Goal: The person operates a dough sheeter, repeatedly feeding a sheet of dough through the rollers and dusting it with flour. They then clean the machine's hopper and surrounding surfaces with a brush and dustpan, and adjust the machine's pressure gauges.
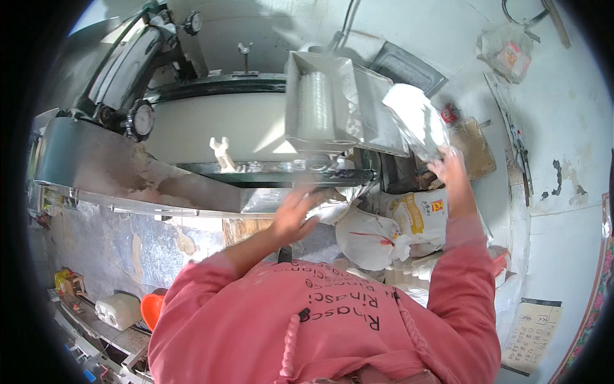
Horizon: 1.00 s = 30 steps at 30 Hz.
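My right hand [449, 164] reaches out to the right and grips the lower end of a shiny white plastic bag [416, 120], which looks flat. The bag is beside an open grey box [323, 142] with a whitish ribbed stack or roll [314, 105] in it. My left hand [294, 214] is just below the near rail of the machine's bed, its fingers apart and somewhat smeared by motion; nothing shows in it. Crumpled clear plastic [332, 208] lies close to its fingertips.
A machine with a pale belt [217, 125], a round dial knob [139, 120] and a green metal side [77, 153] fills the left and middle. White sacks [368, 240] stand below its right end. A cardboard piece [473, 148] leans at the right wall.
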Available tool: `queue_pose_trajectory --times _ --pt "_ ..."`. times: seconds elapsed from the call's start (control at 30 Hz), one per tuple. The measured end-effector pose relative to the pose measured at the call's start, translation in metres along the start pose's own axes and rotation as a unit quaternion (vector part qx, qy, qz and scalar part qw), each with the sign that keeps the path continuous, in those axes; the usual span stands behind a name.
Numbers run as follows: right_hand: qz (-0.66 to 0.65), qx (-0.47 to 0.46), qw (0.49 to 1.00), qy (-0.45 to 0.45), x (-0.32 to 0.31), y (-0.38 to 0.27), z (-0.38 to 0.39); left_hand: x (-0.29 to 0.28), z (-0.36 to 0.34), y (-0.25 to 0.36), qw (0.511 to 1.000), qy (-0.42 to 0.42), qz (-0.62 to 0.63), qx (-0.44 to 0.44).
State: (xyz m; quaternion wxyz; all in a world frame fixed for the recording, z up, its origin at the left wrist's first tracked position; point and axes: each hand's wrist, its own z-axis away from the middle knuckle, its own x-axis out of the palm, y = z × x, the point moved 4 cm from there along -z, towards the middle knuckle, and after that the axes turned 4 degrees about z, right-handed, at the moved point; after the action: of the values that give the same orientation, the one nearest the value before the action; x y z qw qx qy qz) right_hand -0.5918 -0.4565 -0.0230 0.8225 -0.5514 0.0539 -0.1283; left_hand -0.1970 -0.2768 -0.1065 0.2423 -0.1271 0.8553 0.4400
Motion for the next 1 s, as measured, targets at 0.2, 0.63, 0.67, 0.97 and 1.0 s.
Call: queue_pose_trajectory --times 0.2,0.63,0.67,0.97,1.0 --pt "0.224 -0.045 0.974 0.008 0.149 -0.061 -0.042 -0.108 0.215 -0.06 0.922 0.054 -0.035 -0.381" --pt "0.544 -0.142 0.824 0.071 0.208 -0.093 -0.096 -0.217 0.352 -0.111 0.776 0.295 -0.057 -0.554" --pt "0.678 -0.241 0.692 0.048 0.212 -0.095 -0.097 -0.233 0.367 -0.126 0.771 0.307 -0.08 -0.552" --pt "0.533 -0.101 0.833 0.113 0.177 -0.067 -0.039 -0.448 0.461 -0.265 0.478 0.58 0.088 -0.653" --pt "0.485 -0.071 0.859 0.148 0.175 -0.061 -0.025 -0.471 0.458 -0.277 0.464 0.586 0.081 -0.66"
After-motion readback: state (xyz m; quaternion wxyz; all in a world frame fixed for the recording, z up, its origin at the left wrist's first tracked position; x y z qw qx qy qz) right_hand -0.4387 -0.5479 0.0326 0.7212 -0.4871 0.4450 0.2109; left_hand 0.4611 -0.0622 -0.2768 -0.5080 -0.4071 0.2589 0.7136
